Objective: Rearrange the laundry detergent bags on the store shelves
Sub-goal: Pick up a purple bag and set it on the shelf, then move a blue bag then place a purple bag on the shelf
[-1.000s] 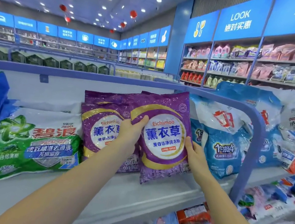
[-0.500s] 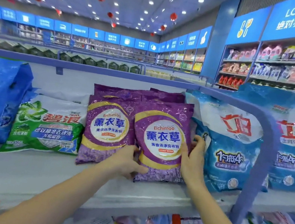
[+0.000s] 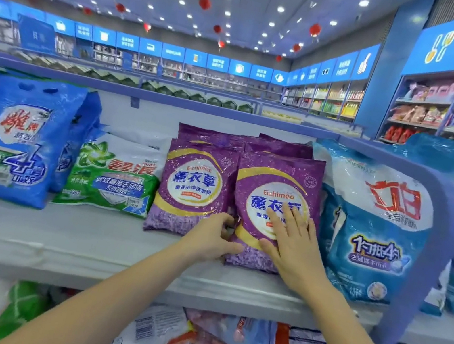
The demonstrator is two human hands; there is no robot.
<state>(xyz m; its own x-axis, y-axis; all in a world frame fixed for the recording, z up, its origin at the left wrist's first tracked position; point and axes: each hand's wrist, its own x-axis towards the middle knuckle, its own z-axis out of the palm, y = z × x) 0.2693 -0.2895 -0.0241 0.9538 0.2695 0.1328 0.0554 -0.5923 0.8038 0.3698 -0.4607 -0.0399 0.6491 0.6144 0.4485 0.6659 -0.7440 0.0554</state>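
At frame center, I'm pressing my right hand [image 3: 290, 243] flat and open on the purple bag [image 3: 274, 204] to stand it up, while my left hand [image 3: 212, 239] is pinching its lower-left corner, squaring it beside 1 twin [image 3: 193, 184].

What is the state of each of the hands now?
Left hand: closed on the lower left edge of the front purple bag.
Right hand: open, flat on that bag's front.
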